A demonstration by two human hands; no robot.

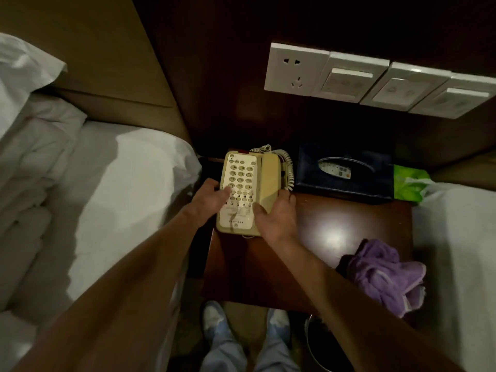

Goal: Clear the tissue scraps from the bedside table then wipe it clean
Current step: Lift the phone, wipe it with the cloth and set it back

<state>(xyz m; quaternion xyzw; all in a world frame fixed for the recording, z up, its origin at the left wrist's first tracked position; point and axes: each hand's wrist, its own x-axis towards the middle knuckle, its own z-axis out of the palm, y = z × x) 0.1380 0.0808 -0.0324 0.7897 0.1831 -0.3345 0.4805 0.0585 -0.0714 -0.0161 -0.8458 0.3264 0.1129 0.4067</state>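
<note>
A cream corded telephone (248, 191) sits at the left rear of the dark wooden bedside table (316, 237). My left hand (212, 202) grips its left edge, thumb lying across the keypad. My right hand (276, 216) holds the handset side at the phone's near right corner. A crumpled purple cloth (383, 275) lies on the table's near right corner, apart from both hands. No tissue scraps show on the tabletop.
A dark tissue box (346, 173) with a remote inside stands behind the phone at the right, a green packet (408, 186) beside it. White beds flank the table (112, 200). Wall sockets and switches (375, 79) hang above. A bin's rim (316, 345) shows by my feet.
</note>
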